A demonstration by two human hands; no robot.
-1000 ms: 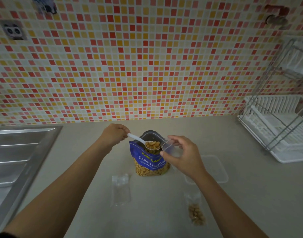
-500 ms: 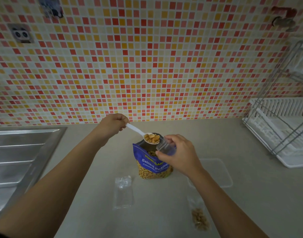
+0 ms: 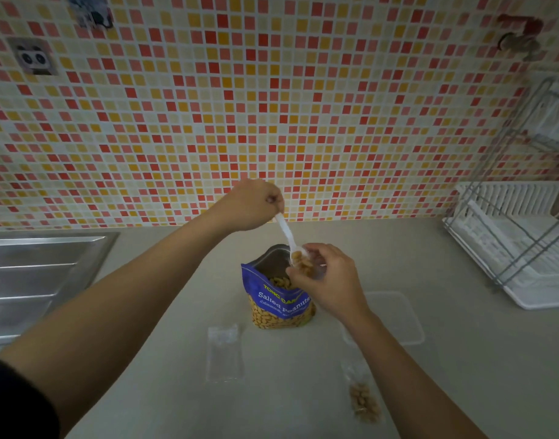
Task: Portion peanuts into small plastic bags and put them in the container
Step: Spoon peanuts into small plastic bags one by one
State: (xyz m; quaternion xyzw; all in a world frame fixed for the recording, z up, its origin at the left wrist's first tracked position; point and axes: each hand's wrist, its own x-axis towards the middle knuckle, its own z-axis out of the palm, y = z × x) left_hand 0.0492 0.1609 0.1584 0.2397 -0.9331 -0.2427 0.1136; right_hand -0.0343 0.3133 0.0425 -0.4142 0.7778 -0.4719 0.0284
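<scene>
A blue bag of salted peanuts (image 3: pixel 279 307) stands open on the counter. My left hand (image 3: pixel 251 205) grips a white plastic spoon (image 3: pixel 286 231) by its handle, tilted steeply down. Its bowl, with peanuts, sits in the mouth of a small clear bag (image 3: pixel 309 264) that my right hand (image 3: pixel 327 280) holds just above the peanut bag's opening. An empty small bag (image 3: pixel 225 353) lies flat near the front. A small bag with peanuts (image 3: pixel 363 397) lies at the front right. The clear container (image 3: pixel 401 315) sits right of my right wrist.
A steel sink drainboard (image 3: pixel 40 280) fills the left side. A white dish rack (image 3: pixel 521 248) with a wire frame stands at the right. The mosaic tile wall (image 3: pixel 271 106) rises behind the counter.
My left hand has lifted the loaded spoon out of the peanut bag, raised its handle and tipped the bowl into the small bag. My right hand brought that bag closer to the spoon.
</scene>
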